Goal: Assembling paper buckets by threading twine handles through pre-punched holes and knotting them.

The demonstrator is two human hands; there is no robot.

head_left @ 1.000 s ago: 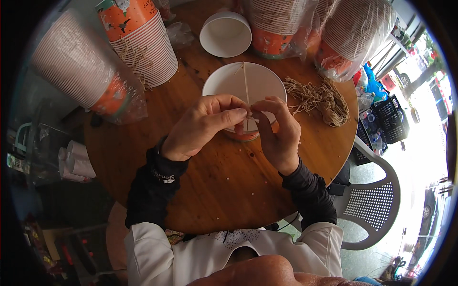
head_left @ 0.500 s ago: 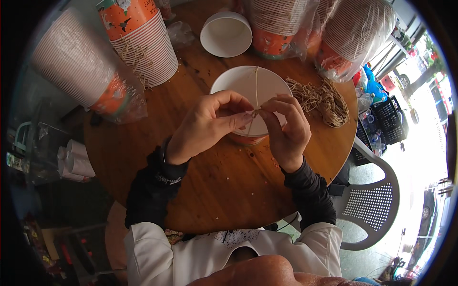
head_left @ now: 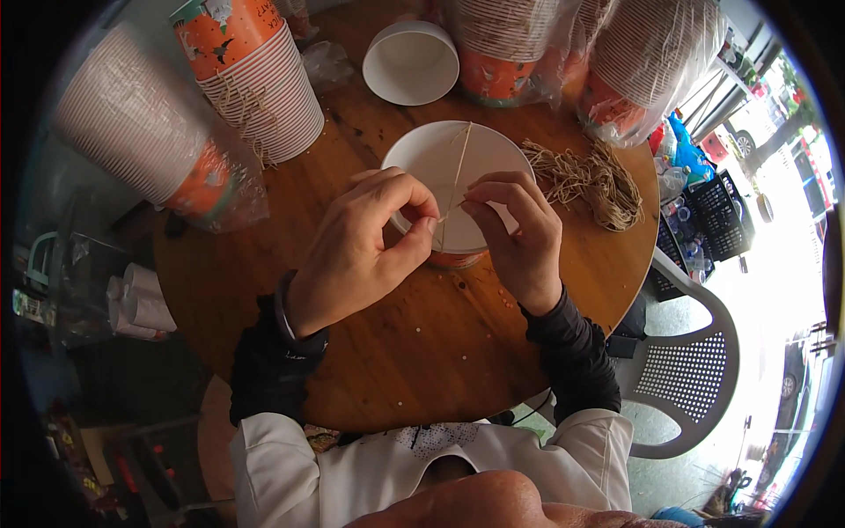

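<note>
A white-lined paper bucket (head_left: pixel 418 145) with an orange outside stands on the table in front of me. A thin tan string (head_left: pixel 460 167) runs across its open top, from the far rim toward my fingers. My left hand (head_left: pixel 361 242) pinches the string between thumb and forefinger over the near side of the bucket. Just to the right, my right hand (head_left: pixel 521 233) is pinched on a short string end. Between the two hands the strands cross closely; whether they form a finished knot is too small to tell.
A bundle of loose tan strings (head_left: pixel 607 189) lies right of the bucket on the round wooden table (head_left: pixel 387 361). Behind is another white bucket (head_left: pixel 411 66). Tall bucket stacks (head_left: pixel 264 97) stand far left, with plastic-wrapped stacks (head_left: pixel 651 53) far right. A grey chair (head_left: pixel 682 378) is at the right.
My left hand has shifted slightly left and down, its fingertips now apart from the right hand's. The string across the bucket now slants. My right hand has moved a little left.
</note>
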